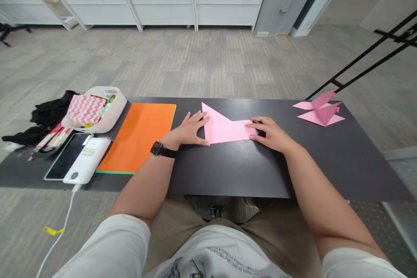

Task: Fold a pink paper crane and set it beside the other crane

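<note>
A folded sheet of pink paper (224, 129) lies on the dark table between my two hands. Its left end rises to a tall point, and a straight band runs off to the right. My left hand (190, 130), with a black watch on the wrist, rests with fingers spread on the paper's left edge. At the right end, my right hand (270, 134) has thumb and fingertips on the paper, spaced apart along its short edge. Neither hand pinches the sheet visibly.
Two folded pink paper figures (324, 115) stand at the table's far right. Left of my arm lies a stack of orange paper (140, 134). Beyond it are a white basket (114, 110), a phone (70, 156), a white power bank (87, 160) with a cable, and black cloth (54, 110).
</note>
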`<state>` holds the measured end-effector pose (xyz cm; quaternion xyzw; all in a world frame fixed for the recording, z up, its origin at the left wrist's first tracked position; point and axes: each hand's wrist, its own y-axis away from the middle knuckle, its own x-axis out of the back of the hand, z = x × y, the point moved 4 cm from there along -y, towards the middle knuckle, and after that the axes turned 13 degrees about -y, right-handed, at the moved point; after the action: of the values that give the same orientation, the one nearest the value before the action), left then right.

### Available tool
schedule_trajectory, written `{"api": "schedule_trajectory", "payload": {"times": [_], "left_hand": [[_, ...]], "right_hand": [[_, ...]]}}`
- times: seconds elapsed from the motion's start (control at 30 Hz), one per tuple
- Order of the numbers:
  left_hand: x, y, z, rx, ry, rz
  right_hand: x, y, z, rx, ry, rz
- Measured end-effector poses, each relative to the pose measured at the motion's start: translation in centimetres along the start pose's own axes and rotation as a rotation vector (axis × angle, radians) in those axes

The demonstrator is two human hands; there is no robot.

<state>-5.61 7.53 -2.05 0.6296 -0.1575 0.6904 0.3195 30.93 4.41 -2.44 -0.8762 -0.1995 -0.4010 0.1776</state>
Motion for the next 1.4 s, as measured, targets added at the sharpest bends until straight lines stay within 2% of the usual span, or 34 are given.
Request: {"api": "schedule_trajectory", "payload": {"times": [0.17, 0.3, 0.4, 0.53, 0.67, 0.93, 1.27, 1.4], "left_hand": [[-0.1, 0.0, -0.1, 0.002, -0.008, 0.004], [-0.4, -0.1, -0.2, 0.008, -0.008, -0.004], [-0.4, 0.0, -0.2, 0.008, -0.002, 0.007], [-0.1, 0.1, -0.1, 0.012, 0.021, 0.011], [0.0, 0.1, -0.2, 0.032, 0.078, 0.044], [-0.3, 0.0, -0.2, 0.08, 0.113, 0.136], [1.2, 1.2, 0.6, 0.101, 0.049, 0.189], [2.3, 1.6, 2.2, -0.004, 0.09, 0.282]], "right_hand": [[2.1, 1.1, 2.3, -0.11, -0.012, -0.005], [3.1, 0.9, 1.4, -0.078, -0.071, 0.099], [2.2, 0.0, -0.6, 0.002, -0.055, 0.136], [0.0, -1.0, -2.1, 0.035, -0.025, 0.044], [-0.9, -1.2, -1.6, 0.006, 0.019, -0.011], [-1.1, -0.9, -0.9, -0.008, 0.031, -0.014], [-1.1, -0.9, -0.6, 0.001, 0.021, -0.013], [-1.1, -0.9, -0.7, 0.002, 0.024, -0.01]]}}
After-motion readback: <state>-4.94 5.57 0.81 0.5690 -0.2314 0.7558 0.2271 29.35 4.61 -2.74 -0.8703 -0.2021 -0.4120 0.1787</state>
